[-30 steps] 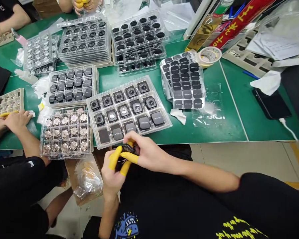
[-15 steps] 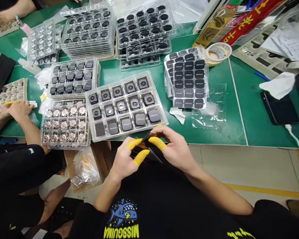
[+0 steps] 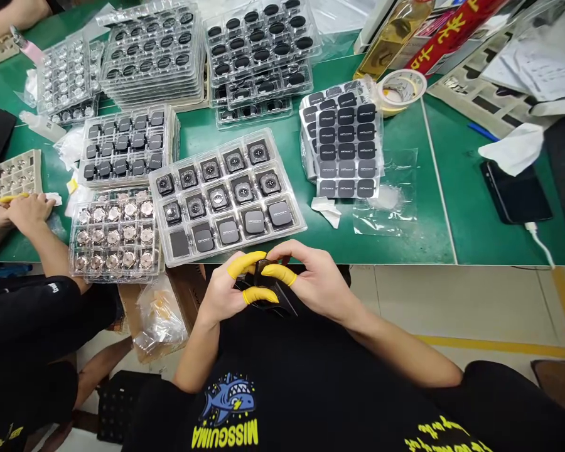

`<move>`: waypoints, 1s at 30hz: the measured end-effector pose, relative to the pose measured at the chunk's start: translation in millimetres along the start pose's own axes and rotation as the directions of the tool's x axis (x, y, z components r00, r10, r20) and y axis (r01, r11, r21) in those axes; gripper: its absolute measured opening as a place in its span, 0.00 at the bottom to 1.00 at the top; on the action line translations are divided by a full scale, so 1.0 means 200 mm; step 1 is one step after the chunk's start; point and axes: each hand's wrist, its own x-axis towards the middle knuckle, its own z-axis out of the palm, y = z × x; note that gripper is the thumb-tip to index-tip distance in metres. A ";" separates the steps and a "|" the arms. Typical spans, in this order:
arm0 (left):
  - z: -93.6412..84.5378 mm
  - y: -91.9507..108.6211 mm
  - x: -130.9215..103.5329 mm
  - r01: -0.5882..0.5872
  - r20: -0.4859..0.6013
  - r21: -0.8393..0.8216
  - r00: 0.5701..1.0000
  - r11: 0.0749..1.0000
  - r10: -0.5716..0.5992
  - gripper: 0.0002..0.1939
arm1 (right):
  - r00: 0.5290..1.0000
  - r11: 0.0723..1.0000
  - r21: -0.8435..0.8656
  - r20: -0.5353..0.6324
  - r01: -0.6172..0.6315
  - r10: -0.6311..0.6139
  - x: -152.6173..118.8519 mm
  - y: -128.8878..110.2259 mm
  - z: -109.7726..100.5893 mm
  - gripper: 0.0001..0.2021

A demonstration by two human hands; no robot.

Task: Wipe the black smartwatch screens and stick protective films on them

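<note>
Both hands meet over the lap, just below the table edge, with yellow covers on some fingertips. Between the fingers of my left hand (image 3: 226, 292) and my right hand (image 3: 311, 276) is a small dark watch-like piece (image 3: 262, 271), partly hidden by the fingers. A thin dark flat piece (image 3: 285, 298) sticks out beneath it, on the left hand's side. Beyond the hands lies a clear tray (image 3: 289, 237) of square watch pieces, some showing round sensor backs, the front row showing grey faces. To its right are stacked sheets of dark square stickers (image 3: 346, 150).
Stacked trays of round black pieces (image 3: 268, 47), square black pieces (image 3: 122, 143) and rose watches (image 3: 113, 236) stand around. At right are a tape roll (image 3: 402, 88), a bottle (image 3: 395, 37) and a phone (image 3: 515, 191) with a cable. A co-worker's hands (image 3: 26, 210) rest at left.
The view has shifted slightly. My hands have drawn closer together, and the dark watch-like piece has turned more upright between the fingers. The flat piece remains below it.
</note>
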 end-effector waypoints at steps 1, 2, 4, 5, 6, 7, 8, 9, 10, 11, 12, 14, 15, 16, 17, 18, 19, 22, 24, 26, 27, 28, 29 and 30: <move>0.00 -0.01 0.00 0.007 -0.005 -0.014 1.000 1.000 -0.007 0.36 | 1.000 1.000 -0.010 -0.005 0.009 -0.009 0.00 0.00 0.00 0.01; 0.01 -0.01 0.00 0.016 -0.007 -0.024 1.000 1.000 -0.016 0.36 | 1.000 1.000 -0.020 -0.004 0.011 -0.011 0.00 0.00 0.00 0.02; 0.01 -0.02 0.00 0.042 -0.009 -0.027 0.999 0.999 -0.042 0.37 | 1.000 0.999 -0.032 0.015 -0.002 0.003 0.00 0.00 -0.01 0.04; 0.01 -0.03 0.00 0.055 -0.008 -0.025 0.998 0.998 -0.056 0.38 | 1.000 0.999 -0.033 0.030 -0.009 0.010 0.00 0.00 -0.02 0.05; 0.01 -0.03 0.00 0.065 -0.006 -0.026 0.998 0.998 -0.065 0.38 | 0.999 0.999 -0.033 0.048 -0.010 0.012 0.00 0.01 -0.03 0.05; 0.01 -0.03 0.00 0.069 -0.001 -0.033 0.998 0.997 -0.069 0.38 | 0.998 0.999 -0.035 0.066 -0.008 0.010 0.00 0.01 -0.04 0.05; 0.01 -0.03 0.00 0.065 0.008 -0.044 0.998 0.997 -0.065 0.37 | 0.996 0.999 -0.040 0.085 -0.003 0.007 0.01 0.01 -0.05 0.04; 0.01 -0.03 0.01 0.054 0.013 -0.055 0.998 0.997 -0.054 0.37 | 0.995 0.999 -0.048 0.105 0.004 0.001 0.01 0.02 -0.05 0.04; 0.01 -0.03 0.01 0.041 0.017 -0.065 0.999 0.997 -0.040 0.35 | 0.992 0.998 -0.059 0.124 0.014 -0.006 0.01 0.02 -0.06 0.04; 0.01 -0.03 0.02 0.029 0.019 -0.071 0.999 0.997 -0.028 0.35 | 0.990 0.997 -0.071 0.137 0.029 -0.019 0.01 0.03 -0.06 0.03; 0.01 -0.03 0.03 0.021 0.014 -0.074 1.000 0.997 -0.020 0.34 | 0.989 0.995 -0.083 0.139 0.057 -0.045 0.01 0.03 -0.05 0.04; 0.01 -0.04 0.05 0.027 -0.007 -0.079 1.000 0.996 -0.028 0.34 | 0.984 0.982 -0.111 0.109 0.155 -0.143 0.01 0.02 -0.04 0.04; 0.01 -0.04 0.06 0.042 -0.019 -0.082 0.999 0.996 -0.044 0.34 | 0.975 0.969 -0.125 0.081 0.215 -0.206 0.00 0.01 -0.04 0.04; 0.01 -0.04 0.06 0.060 -0.033 -0.085 0.997 0.995 -0.063 0.34 | 0.963 0.954 -0.135 0.051 0.268 -0.264 0.00 0.01 -0.05 0.05; 0.02 -0.05 0.07 0.074 -0.053 -0.086 0.996 0.994 -0.079 0.34 | 0.952 0.942 -0.139 0.018 0.307 -0.307 -0.01 0.00 -0.08 0.05; 0.01 -0.06 0.07 0.085 -0.078 -0.086 0.993 0.993 -0.092 0.34 | 0.945 0.937 -0.138 -0.020 0.321 -0.326 -0.01 0.01 -0.13 0.05; 0.01 -0.07 0.07 0.090 -0.105 -0.085 0.990 0.992 -0.099 0.34 | 0.945 0.941 -0.140 -0.068 0.308 -0.320 -0.02 0.02 -0.19 0.05; -0.01 -0.11 0.06 0.101 -0.192 -0.083 0.975 0.991 -0.115 0.34 | 0.946 0.976 -0.196 -0.286 0.096 -0.151 -0.03 0.11 -0.52 0.08; -0.02 -0.14 0.05 0.092 -0.250 -0.097 0.961 0.991 -0.114 0.34 | 0.887 0.950 -0.248 -0.457 -0.190 0.058 -0.03 0.23 -0.77 0.11; -0.02 -0.16 0.03 0.074 -0.294 -0.115 0.950 0.991 -0.105 0.34 | 0.807 0.865 -0.253 -0.535 -0.434 0.248 0.01 0.37 -1.00 0.11; -0.03 -0.17 0.03 0.069 -0.302 -0.120 0.948 0.990 -0.103 0.34 | 0.785 0.839 -0.254 -0.552 -0.481 0.282 0.03 0.44 -1.08 0.10; -0.03 -0.18 0.02 0.069 -0.304 -0.122 0.947 0.990 -0.103 0.34 | 0.764 0.812 -0.258 -0.565 -0.523 0.312 0.06 0.51 -1.14 0.10; -0.02 -0.19 0.02 0.071 -0.304 -0.121 0.947 0.990 -0.105 0.35 | 0.747 0.788 -0.268 -0.579 -0.554 0.328 0.09 0.57 -1.18 0.10; -0.02 -0.19 0.02 0.074 -0.306 -0.120 0.946 0.990 -0.108 0.35 | 0.730 0.763 -0.282 -0.595 -0.582 0.337 0.12 0.63 -1.20 0.10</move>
